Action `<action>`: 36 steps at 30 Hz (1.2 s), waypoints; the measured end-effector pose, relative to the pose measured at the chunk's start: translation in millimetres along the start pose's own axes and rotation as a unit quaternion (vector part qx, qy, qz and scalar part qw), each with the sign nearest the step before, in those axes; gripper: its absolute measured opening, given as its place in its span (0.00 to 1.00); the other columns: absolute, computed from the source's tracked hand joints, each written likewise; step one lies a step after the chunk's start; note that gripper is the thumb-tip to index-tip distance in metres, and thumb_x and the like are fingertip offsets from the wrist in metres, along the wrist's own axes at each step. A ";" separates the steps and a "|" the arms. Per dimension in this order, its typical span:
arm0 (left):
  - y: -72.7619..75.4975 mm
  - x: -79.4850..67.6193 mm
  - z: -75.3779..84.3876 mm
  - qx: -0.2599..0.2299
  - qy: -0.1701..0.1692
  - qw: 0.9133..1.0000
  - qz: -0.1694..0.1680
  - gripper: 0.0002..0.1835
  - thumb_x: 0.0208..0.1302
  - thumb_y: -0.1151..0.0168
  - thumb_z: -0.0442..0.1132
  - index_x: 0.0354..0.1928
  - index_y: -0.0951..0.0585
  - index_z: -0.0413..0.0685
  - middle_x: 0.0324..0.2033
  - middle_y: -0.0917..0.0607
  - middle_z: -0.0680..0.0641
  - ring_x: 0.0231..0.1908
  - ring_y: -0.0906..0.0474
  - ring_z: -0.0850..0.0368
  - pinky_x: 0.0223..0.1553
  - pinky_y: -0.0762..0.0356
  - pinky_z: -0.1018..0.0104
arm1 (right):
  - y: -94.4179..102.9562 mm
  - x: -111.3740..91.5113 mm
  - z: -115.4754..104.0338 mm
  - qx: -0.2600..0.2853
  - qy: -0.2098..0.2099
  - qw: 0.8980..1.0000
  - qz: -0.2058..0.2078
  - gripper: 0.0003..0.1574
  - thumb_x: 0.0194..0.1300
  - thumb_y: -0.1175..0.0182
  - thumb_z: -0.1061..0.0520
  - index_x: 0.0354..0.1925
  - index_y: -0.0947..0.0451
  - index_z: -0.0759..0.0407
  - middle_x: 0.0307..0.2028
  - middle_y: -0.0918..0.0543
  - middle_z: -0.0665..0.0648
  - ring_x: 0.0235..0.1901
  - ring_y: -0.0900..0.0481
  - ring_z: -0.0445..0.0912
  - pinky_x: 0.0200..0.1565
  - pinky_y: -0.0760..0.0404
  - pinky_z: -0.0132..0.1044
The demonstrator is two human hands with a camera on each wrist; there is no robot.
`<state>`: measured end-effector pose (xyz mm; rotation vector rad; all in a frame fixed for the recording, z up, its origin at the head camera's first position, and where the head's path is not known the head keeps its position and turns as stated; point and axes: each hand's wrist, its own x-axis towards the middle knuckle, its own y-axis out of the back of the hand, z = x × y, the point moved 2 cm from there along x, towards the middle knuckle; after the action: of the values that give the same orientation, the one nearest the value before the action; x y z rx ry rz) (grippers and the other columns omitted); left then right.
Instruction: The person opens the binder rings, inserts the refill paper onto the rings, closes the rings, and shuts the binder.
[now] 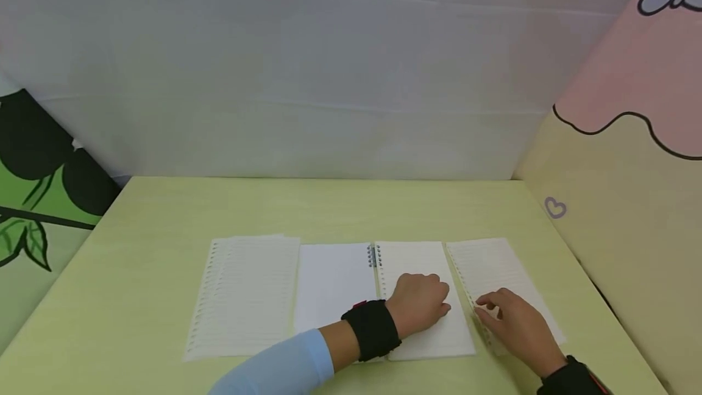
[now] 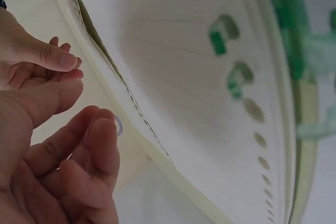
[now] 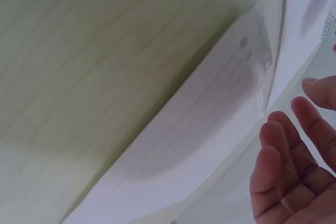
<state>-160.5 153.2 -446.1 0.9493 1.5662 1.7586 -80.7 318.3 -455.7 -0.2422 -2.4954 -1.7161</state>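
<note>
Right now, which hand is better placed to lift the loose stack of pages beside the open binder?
The right hand: its fingers already touch the loose pages. The left hand rests on the binder.

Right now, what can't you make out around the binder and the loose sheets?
- Head view: the left hand covers part of the open binder; whatever lies under it is hidden.
- Head view: the right hand covers the right stack of sheets; whether its grip pinches a sheet is unclear.
- Left wrist view: the punched holes are blurred.
- Right wrist view: the stack's ruling is too blurred.
</note>
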 end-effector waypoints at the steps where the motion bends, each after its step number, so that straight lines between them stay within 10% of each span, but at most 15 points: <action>1: -0.7 2.6 1.2 -0.001 -0.001 1.000 0.003 0.12 0.61 0.38 0.52 0.26 0.17 0.55 0.21 0.18 0.55 0.19 0.24 0.62 0.15 0.30 0.68 | 1.6 0.0 2.5 -0.003 -0.003 1.000 0.002 0.06 0.55 0.33 0.59 0.34 0.14 0.58 0.27 0.19 0.52 0.26 0.26 0.43 0.27 0.25 0.41; 25: -7.3 50.0 35.7 -0.019 -0.009 0.998 -0.057 0.08 0.55 0.31 0.48 0.24 0.17 0.56 0.23 0.15 0.58 0.21 0.27 0.68 0.19 0.30 0.70 | 34.4 6.4 78.9 -0.021 -0.071 0.997 -0.017 0.17 0.58 0.36 0.58 0.42 0.17 0.71 0.31 0.18 0.64 0.26 0.23 0.51 0.26 0.25 0.44; 36: -21.4 60.2 41.3 -0.011 0.000 0.997 -0.072 0.09 0.51 0.28 0.50 0.24 0.17 0.57 0.22 0.15 0.58 0.18 0.30 0.67 0.18 0.31 0.68 | 36.6 9.1 103.3 -0.016 -0.130 0.986 -0.104 0.33 0.67 0.46 0.49 0.46 0.22 0.83 0.39 0.16 0.79 0.39 0.20 0.67 0.39 0.21 0.57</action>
<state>-161.5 228.4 -457.9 0.8041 1.5712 1.6724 -82.1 428.3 -457.6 -0.2284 -2.7675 -1.9163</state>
